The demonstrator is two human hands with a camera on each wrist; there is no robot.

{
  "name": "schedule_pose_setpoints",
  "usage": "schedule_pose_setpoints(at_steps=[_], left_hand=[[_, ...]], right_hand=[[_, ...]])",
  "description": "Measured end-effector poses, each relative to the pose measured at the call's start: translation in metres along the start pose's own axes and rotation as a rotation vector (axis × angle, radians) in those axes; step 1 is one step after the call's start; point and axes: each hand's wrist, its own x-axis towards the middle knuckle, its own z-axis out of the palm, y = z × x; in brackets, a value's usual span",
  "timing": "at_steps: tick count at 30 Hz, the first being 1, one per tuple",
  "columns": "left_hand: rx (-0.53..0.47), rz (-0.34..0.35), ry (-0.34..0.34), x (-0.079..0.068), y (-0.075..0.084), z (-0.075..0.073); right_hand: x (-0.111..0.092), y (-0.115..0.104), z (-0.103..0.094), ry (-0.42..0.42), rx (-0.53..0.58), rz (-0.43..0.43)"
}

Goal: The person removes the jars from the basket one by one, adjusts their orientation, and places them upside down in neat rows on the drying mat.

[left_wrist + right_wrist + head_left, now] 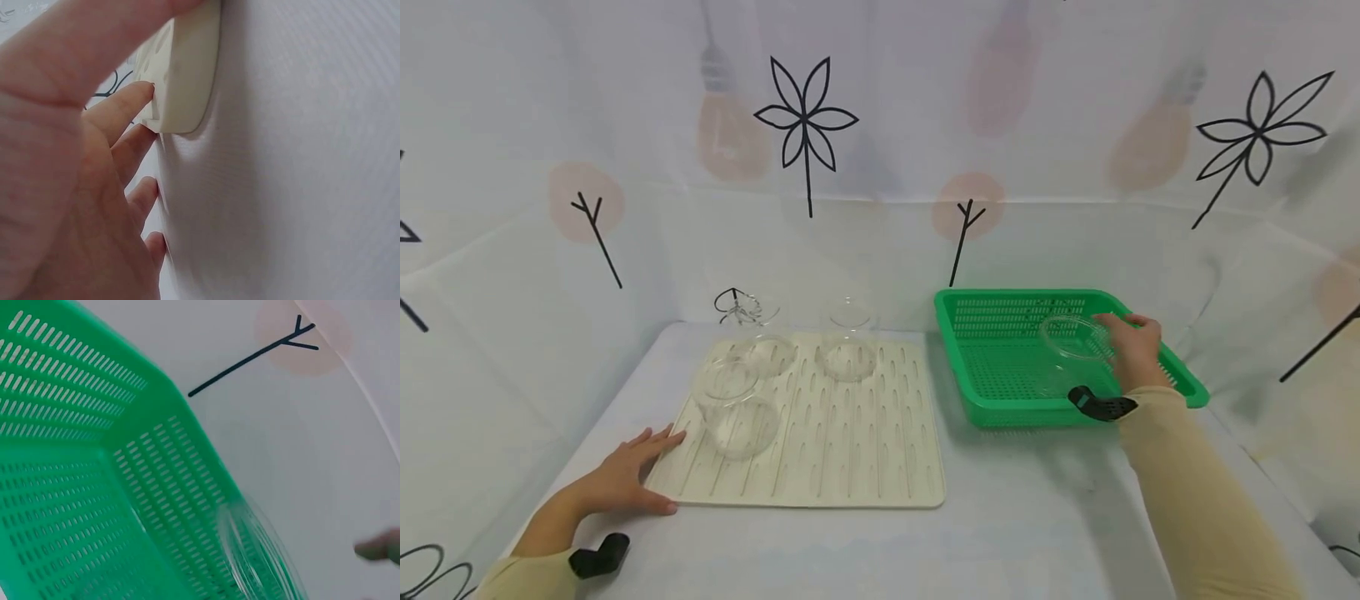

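My right hand (1135, 346) pinches the rim of a clear cup (1075, 357) over the right part of a green basket (958, 367). In the right wrist view the clear cup (253, 550) is blurred against the basket wall (169, 469), and one finger (381, 547) shows at the right edge. My left hand (625, 475) rests with spread fingers at the left edge of a cream ridged mat (865, 467). Seen from the left wrist, the fingertips (147, 94) touch the mat's corner (190, 81).
Three clear containers stand on the mat: one front left (737, 417), one behind it (767, 354) and one at the back middle (848, 354). A white cloth (1015, 517) covers the table, and a patterned curtain (880, 250) hangs behind.
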Motion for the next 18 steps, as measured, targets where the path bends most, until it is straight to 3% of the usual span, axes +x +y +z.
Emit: schedule_pose_setpoints(at_steps=[3, 7, 9, 13, 18], left_hand=[[0.004, 0.008, 0.001, 0.0, 0.0, 0.001], [-0.002, 0.003, -0.009, 0.001, 0.0, 0.001], [0.0, -0.001, -0.012, 0.002, 0.0, 0.001], [0.008, 0.0, -0.007, 0.002, -0.001, 0.001], [0.009, 0.014, 0.001, 0.001, -0.002, 0.0]], right_hand=[[0.02, 0.01, 0.0, -0.277, -0.061, -0.073], [0.016, 0.006, 0.004, -0.542, -0.249, -0.175], [0.006, -0.001, 0.007, -0.605, -0.38, -0.221], [0.006, -0.011, 0.009, -0.682, -0.551, -0.269], [0.022, -0.009, 0.015, -0.759, -0.631, -0.265]])
